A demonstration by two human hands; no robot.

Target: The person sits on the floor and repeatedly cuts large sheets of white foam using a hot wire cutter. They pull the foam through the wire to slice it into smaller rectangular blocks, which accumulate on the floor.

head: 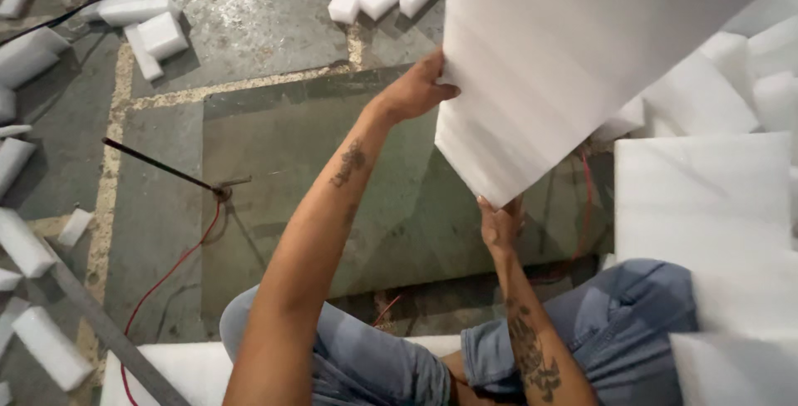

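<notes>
Small white foam blocks lay scattered along the concrete floor at nine o'clock, with more offcuts at eleven. A thin dark rod rested on the floor, a red cable trailing from its end. The left hand was closed on the left edge of a large white foam sheet, raised and tilted at one o'clock. The right hand gripped the sheet's lowest corner from below. A stack of white foam slabs stood at three o'clock, beside the person's knee in blue jeans.
</notes>
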